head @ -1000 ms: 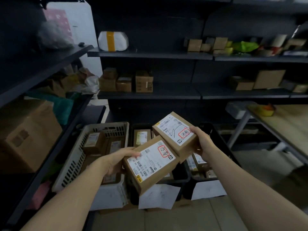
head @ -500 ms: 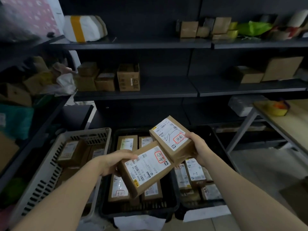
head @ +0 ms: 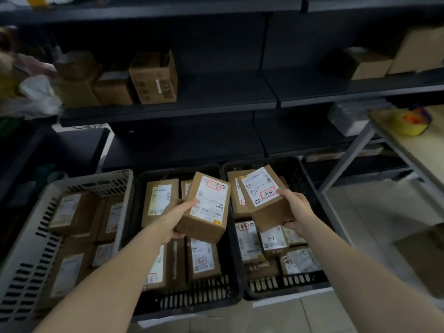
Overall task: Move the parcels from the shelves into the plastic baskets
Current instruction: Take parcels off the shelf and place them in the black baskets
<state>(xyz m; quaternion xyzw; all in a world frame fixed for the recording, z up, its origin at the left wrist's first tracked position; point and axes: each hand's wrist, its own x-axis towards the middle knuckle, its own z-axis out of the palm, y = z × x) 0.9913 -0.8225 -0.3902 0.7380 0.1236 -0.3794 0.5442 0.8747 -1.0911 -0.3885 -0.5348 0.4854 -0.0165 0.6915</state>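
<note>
My left hand (head: 176, 218) grips a brown cardboard parcel (head: 205, 207) with a white label, held above the middle black basket (head: 192, 299). A second labelled parcel (head: 264, 195) is in my right hand (head: 296, 210), over the right black basket (head: 288, 288). Both black baskets hold several labelled parcels. At the left, a grey basket (head: 26, 267) also holds parcels. More cardboard boxes (head: 153, 79) stand on the dark shelf (head: 192, 106) behind the baskets.
A wooden table (head: 418, 150) with a metal leg stands at the right, a yellow tape roll (head: 409, 122) on it. A white wrapped packet (head: 346, 118) lies on the low shelf. Bags (head: 36, 97) crowd the left shelf. Light floor tiles lie at the right.
The view has tilted down and closer to the baskets. Both hands have lowered and spread apart: the left parcel over the middle basket, the right one over the right basket.
</note>
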